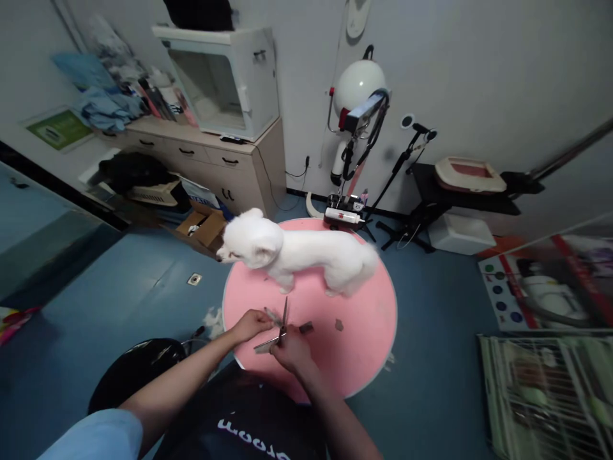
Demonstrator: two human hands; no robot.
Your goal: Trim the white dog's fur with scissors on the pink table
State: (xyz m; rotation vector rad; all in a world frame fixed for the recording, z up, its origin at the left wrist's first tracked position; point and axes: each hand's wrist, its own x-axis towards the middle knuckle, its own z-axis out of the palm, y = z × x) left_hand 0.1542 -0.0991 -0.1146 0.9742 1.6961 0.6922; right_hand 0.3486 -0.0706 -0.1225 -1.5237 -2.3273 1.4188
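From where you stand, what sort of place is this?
Probably a pet grooming room: a white dog stands on a round pink table, and the person's right hand holds scissors.

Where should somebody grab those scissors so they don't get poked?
Probably the scissors are best held by the handle end, coming from the person's side of the pink table. A thin blade sticks out past the right hand, towards the white dog. That hand hides the handles.
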